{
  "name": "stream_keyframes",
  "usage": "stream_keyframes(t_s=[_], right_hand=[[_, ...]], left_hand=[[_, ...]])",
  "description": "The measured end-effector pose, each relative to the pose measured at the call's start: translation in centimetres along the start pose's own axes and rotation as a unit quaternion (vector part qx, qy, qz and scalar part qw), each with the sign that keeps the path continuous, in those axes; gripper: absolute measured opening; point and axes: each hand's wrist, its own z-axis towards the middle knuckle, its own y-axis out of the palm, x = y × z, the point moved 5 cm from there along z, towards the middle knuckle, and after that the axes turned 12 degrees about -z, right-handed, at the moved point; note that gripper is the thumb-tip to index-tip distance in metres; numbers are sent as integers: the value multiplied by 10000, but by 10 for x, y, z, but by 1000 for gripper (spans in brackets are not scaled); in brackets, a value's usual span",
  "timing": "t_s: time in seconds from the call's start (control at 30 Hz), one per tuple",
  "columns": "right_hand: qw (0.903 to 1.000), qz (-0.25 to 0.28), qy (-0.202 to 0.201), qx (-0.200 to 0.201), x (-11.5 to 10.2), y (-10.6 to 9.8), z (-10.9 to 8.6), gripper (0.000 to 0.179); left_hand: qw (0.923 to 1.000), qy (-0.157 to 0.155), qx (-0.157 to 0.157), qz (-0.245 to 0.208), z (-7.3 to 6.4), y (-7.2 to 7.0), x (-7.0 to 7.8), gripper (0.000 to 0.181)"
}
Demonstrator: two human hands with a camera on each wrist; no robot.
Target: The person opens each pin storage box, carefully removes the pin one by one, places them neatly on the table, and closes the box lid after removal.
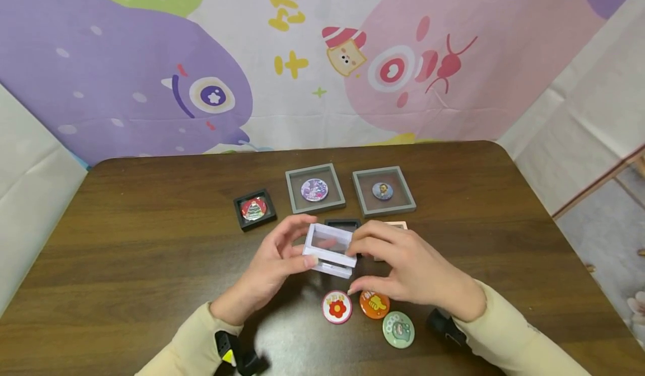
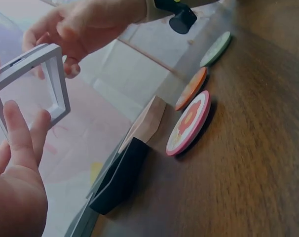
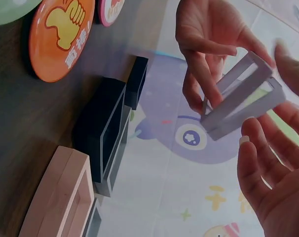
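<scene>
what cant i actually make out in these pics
Inside of the pink frame: head view, mostly covered by the right hand.
Inside of the larger black frame: head view, mostly behind the white frame.
Whole green badge: right wrist view, cut off by the top left corner.
Small badge in the right grey frame: head view, fine detail too small.
</scene>
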Motion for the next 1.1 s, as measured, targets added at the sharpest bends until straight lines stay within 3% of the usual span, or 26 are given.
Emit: stream_keyframes(t_s=[0.2,0.4,0.77,1.1], right_hand=[[10000,-18,-95,-17,3,2,0,32],[9998,-142,-106,-107,6,4,-2,25],[9990,-343,-274,-66,8,7,-3,23],[9982,-379,-459,75,6,7,-5,23]], left_hand=[[9998,-21,-99,-169,1,0,1,55],[9999,-58,-131,65,2,-3,3,52],[9983,-38,-195,544,1,-5,5,28],[9983,-184,-151,531,0,-3,6,29]])
